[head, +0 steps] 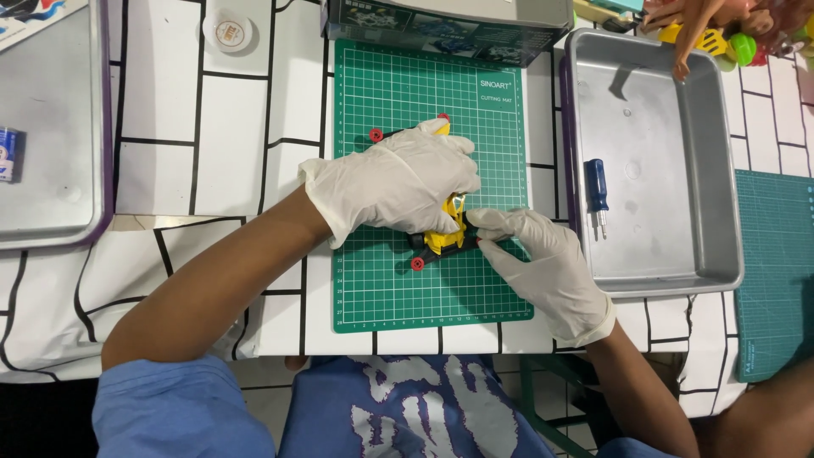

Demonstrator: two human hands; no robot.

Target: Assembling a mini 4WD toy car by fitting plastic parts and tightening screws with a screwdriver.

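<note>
A small yellow toy car (446, 235) with black parts and red wheels lies on a green cutting mat (381, 280). My left hand (398, 182), in a white glove, lies over the car's upper half and hides most of it. My right hand (543, 263), also gloved, pinches the car's lower end from the right with thumb and fingertips. Red wheels (376, 135) show at the top left of my left hand and at the bottom (417, 264) near my right hand.
A metal tray (704, 212) to the right of the mat holds a blue-handled screwdriver (599, 193). Another metal tray (51, 127) lies at the left. A dark box (449, 25) stands behind the mat, a round white lid (228, 32) at its left. Toys (721, 34) lie at the top right.
</note>
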